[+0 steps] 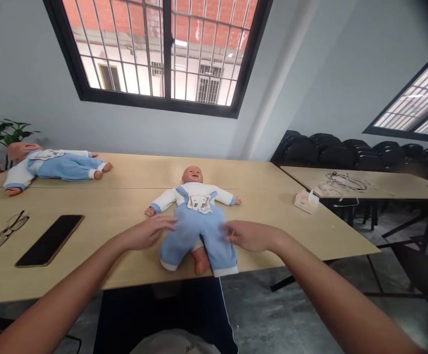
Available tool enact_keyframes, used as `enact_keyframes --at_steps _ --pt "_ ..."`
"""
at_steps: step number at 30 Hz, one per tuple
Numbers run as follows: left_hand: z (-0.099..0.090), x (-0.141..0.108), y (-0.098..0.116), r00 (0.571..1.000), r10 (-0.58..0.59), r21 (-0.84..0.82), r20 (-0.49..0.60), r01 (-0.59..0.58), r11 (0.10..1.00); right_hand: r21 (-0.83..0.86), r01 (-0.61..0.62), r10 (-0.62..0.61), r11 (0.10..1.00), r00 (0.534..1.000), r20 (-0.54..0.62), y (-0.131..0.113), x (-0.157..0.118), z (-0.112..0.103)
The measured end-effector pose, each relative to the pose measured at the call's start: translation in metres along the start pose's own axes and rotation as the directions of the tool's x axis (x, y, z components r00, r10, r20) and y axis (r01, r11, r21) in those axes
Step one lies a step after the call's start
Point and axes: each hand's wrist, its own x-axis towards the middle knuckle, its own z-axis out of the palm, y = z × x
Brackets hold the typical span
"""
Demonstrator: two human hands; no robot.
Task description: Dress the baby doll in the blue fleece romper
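A baby doll (193,174) lies on its back on the wooden table (125,201), its head toward the window. It wears a white top and light blue overalls (188,226) with an elephant face on the chest. One bare foot (200,260) shows between the trouser legs, whose cuffs lie near the table's front edge. My left hand (149,232) is at the left side of the overalls, fingers stretched out and slightly apart. At the right side, my right hand (247,236) has its fingers bent against the blue cloth; whether they pinch it is blurred.
Another doll (64,164) in similar clothes lies at the back left. Glasses (3,236) and a black phone (49,241) are at the left. A tissue box (306,201) stands at the right edge; cables (347,182) lie on a further table.
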Motion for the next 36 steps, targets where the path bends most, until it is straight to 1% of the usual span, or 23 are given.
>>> enact_keyframes --at_steps 2,4,6,8,9,10,12,15,16,17,20,22,23,25,26,27,28,29,30,31,33,35,36 --pt "0.002 0.018 -0.013 0.992 -0.043 -0.004 -0.117 0.043 0.999 -0.04 0.036 -0.039 0.999 0.994 -0.098 0.004 0.033 -0.004" --pt "0.002 0.047 -0.025 0.96 -0.071 0.009 -0.272 0.076 0.997 -0.068 0.106 -0.119 0.992 0.966 -0.231 0.006 0.073 -0.01" --pt "0.007 0.08 -0.036 0.9 -0.074 0.023 -0.429 0.093 0.995 -0.092 0.152 -0.176 0.984 0.91 -0.377 0.006 0.115 -0.011" --pt "0.016 0.106 -0.044 0.832 -0.067 0.043 -0.55 0.109 0.993 -0.133 0.152 -0.197 0.979 0.871 -0.451 0.009 0.152 -0.006" --pt "0.022 0.116 -0.048 0.804 -0.058 0.056 -0.592 0.113 0.992 -0.157 0.161 -0.216 0.974 0.861 -0.461 0.011 0.167 -0.001" --pt "0.028 0.122 -0.052 0.787 -0.043 0.075 -0.615 0.112 0.991 -0.178 0.179 -0.243 0.968 0.851 -0.466 0.013 0.178 0.005" --pt "0.037 0.125 -0.059 0.795 -0.001 0.129 -0.607 0.099 0.987 -0.199 0.254 -0.321 0.946 0.814 -0.485 0.019 0.192 0.018" --pt "0.042 0.119 -0.066 0.833 0.04 0.201 -0.552 0.086 0.976 -0.172 0.365 -0.396 0.915 0.729 -0.559 0.028 0.194 0.033" --pt "0.041 0.116 -0.067 0.84 0.047 0.216 -0.541 0.085 0.973 -0.163 0.384 -0.404 0.909 0.713 -0.573 0.03 0.191 0.036" --pt "0.039 0.113 -0.067 0.845 0.055 0.229 -0.532 0.081 0.97 -0.161 0.392 -0.409 0.906 0.709 -0.575 0.032 0.189 0.039" --pt "0.033 0.109 -0.067 0.848 0.104 0.269 -0.519 0.047 0.962 -0.194 0.368 -0.411 0.909 0.727 -0.55 0.033 0.181 0.043" --pt "0.032 0.108 -0.065 0.831 0.139 0.268 -0.539 0.013 0.963 -0.207 0.337 -0.393 0.919 0.73 -0.559 0.032 0.177 0.044" --pt "0.032 0.108 -0.064 0.812 0.137 0.242 -0.567 0.005 0.97 -0.203 0.318 -0.376 0.926 0.729 -0.571 0.031 0.175 0.044" --pt "0.035 0.106 -0.06 0.766 0.066 0.122 -0.639 0.016 0.992 -0.191 0.279 -0.337 0.941 0.742 -0.579 0.03 0.172 0.042" --pt "0.036 0.105 -0.058 0.752 -0.004 0.035 -0.659 0.036 0.999 -0.188 0.262 -0.322 0.947 0.759 -0.565 0.03 0.171 0.041" --pt "0.038 0.104 -0.057 0.753 -0.086 -0.057 -0.653 0.064 0.996 -0.187 0.253 -0.314 0.949 0.781 -0.54 0.031 0.17 0.04" --pt "0.039 0.103 -0.056 0.769 -0.161 -0.135 -0.618 0.098 0.986 -0.186 0.256 -0.316 0.949 0.8 -0.51 0.031 0.169 0.039" --pt "0.039 0.102 -0.055 0.802 -0.213 -0.186 -0.558 0.129 0.974 -0.181 0.273 -0.327 0.945 0.811 -0.486 0.032 0.169 0.039" --pt "0.039 0.101 -0.054 0.839 -0.234 -0.206 -0.491 0.149 0.967 -0.166 0.299 -0.341 0.94 0.809 -0.479 0.033 0.169 0.038" --pt "0.039 0.101 -0.053 0.871 -0.228 -0.201 -0.434 0.153 0.968 -0.136 0.332 -0.355 0.933 0.797 -0.489 0.034 0.169 0.037" --pt "0.037 0.101 -0.052 0.916 -0.174 -0.148 -0.361 0.127 0.981 -0.031 0.415 -0.362 0.909 0.751 -0.552 0.035 0.168 0.035" --pt "0.035 0.102 -0.051 0.942 -0.138 -0.099 -0.307 0.112 0.989 0.127 0.498 -0.322 0.858 0.714 -0.622 0.035 0.166 0.033" --pt "0.034 0.103 -0.051 0.947 -0.145 -0.095 -0.287 0.123 0.988 0.215 0.52 -0.284 0.826 0.715 -0.639 0.034 0.164 0.031"
